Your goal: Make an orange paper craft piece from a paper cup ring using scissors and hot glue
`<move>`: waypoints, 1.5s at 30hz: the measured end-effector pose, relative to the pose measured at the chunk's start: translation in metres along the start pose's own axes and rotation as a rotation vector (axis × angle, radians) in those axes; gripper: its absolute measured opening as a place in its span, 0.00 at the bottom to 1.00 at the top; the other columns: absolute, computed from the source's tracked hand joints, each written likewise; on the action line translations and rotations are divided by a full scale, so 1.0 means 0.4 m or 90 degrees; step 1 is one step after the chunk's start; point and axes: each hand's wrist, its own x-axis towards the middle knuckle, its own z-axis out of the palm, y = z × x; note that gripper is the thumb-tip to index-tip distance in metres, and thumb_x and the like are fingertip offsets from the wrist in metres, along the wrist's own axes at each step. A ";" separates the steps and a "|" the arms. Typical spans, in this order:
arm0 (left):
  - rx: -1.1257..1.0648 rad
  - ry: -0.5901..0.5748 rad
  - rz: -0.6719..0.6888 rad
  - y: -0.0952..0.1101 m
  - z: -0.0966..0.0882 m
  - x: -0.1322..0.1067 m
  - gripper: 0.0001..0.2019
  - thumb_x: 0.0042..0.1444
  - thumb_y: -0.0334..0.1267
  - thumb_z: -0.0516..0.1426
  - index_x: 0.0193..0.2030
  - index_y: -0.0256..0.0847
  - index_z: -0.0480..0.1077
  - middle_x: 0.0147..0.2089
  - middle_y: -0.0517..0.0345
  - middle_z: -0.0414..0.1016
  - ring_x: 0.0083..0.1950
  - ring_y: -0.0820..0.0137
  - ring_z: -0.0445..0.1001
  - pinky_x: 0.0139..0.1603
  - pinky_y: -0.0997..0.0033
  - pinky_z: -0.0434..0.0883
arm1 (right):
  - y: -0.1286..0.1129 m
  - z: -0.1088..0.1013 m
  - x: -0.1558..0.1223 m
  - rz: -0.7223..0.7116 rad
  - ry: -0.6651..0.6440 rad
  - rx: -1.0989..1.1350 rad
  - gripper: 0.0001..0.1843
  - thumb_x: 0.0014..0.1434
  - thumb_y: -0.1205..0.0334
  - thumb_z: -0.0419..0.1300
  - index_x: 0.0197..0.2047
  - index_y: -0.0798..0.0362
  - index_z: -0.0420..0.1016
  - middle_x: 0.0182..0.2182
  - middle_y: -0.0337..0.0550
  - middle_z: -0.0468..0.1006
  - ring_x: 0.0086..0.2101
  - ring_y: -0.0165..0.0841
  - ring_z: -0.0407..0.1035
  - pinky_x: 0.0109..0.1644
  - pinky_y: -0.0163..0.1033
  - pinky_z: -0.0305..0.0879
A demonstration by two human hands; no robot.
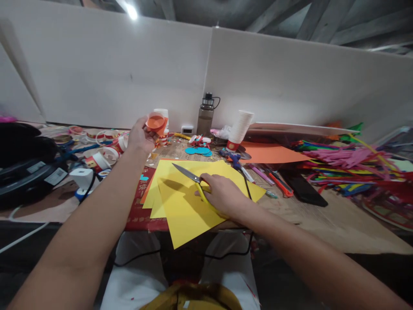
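Note:
My left hand (142, 137) is raised at the left of the work area, its fingers closed on an orange paper piece (155, 122). That piece shows a round orange face with a paler rim, and a pointed orange part sticks out at its right. Lower down, my right hand (222, 193) grips scissors (201, 186) by their yellow handles. The scissor blades point up and left, above yellow paper sheets (180, 215) fanned out in front of me. Their blades look closed or nearly so. An orange sheet edge and a red printed surface (137, 215) show under the yellow sheets.
Behind the paper stand a bottle (205, 116) and a stack of paper cups (240, 129). Blue discs (198, 151) lie near them. A glue gun (235, 160), a red cutter (281, 184), a phone (303, 187) and pipe cleaners (338, 159) sit right. Decorated cups (97, 161) crowd the left.

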 end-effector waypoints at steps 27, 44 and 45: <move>0.041 0.008 -0.029 -0.020 -0.020 0.019 0.04 0.58 0.33 0.54 0.33 0.37 0.68 0.19 0.64 0.67 0.20 0.77 0.69 0.25 0.80 0.70 | 0.031 -0.015 -0.090 -0.148 -0.085 0.107 0.25 0.53 0.65 0.62 0.56 0.48 0.74 0.42 0.46 0.78 0.41 0.37 0.71 0.42 0.36 0.60; 0.061 0.015 -0.017 -0.006 -0.020 0.020 0.03 0.55 0.33 0.56 0.31 0.39 0.68 0.21 0.60 0.69 0.25 0.73 0.74 0.27 0.77 0.74 | 0.019 -0.013 0.042 -0.075 0.001 0.136 0.20 0.56 0.58 0.61 0.53 0.49 0.75 0.43 0.44 0.81 0.41 0.37 0.74 0.40 0.35 0.61; 0.064 0.014 -0.018 -0.009 -0.018 0.016 0.03 0.55 0.33 0.56 0.31 0.39 0.68 0.22 0.60 0.70 0.25 0.73 0.74 0.27 0.77 0.74 | 0.026 -0.011 0.053 -0.073 -0.001 0.117 0.22 0.56 0.59 0.61 0.54 0.50 0.74 0.45 0.46 0.81 0.42 0.38 0.73 0.42 0.36 0.62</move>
